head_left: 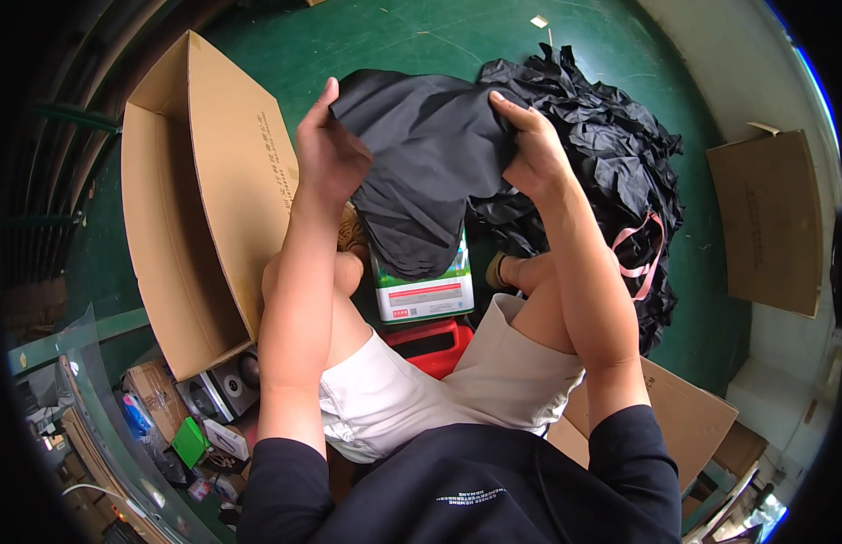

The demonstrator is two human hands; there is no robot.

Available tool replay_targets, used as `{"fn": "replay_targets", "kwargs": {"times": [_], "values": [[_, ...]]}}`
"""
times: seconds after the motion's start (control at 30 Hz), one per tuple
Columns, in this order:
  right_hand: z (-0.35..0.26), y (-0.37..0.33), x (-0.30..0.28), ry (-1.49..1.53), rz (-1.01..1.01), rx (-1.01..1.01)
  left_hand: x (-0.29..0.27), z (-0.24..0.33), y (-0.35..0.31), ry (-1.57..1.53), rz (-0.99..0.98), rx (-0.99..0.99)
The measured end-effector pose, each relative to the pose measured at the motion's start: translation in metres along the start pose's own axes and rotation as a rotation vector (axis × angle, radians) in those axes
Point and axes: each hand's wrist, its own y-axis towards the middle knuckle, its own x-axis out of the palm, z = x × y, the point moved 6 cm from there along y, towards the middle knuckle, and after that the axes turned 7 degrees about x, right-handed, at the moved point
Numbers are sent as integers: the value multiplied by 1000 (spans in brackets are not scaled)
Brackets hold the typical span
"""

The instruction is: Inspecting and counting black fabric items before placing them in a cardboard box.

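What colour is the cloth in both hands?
The cloth is plain black; the head view shows it best.

Head-worn downward fisheye above the hands (539, 156)

The place looked like a workshop or storeroom: the floor (384, 36) was green, a big heap of black cloth (611, 136) lay on it, an open cardboard box (235, 154) stood at the left, more cardboard (767, 222) stood near the pale wall (711, 68) at the right, and a jumble of small goods (225, 392), among them a green box (189, 442), crowded the lower left corner
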Motion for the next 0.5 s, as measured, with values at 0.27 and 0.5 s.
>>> {"fn": "replay_targets", "kwargs": {"times": [0.27, 0.5], "values": [[-2, 22, -9, 14, 118, -69, -36, -28, 27, 288, 147, -146], [-6, 84, -34, -20, 208, -96, -62, -15, 71, 568, 319, 147]]}}
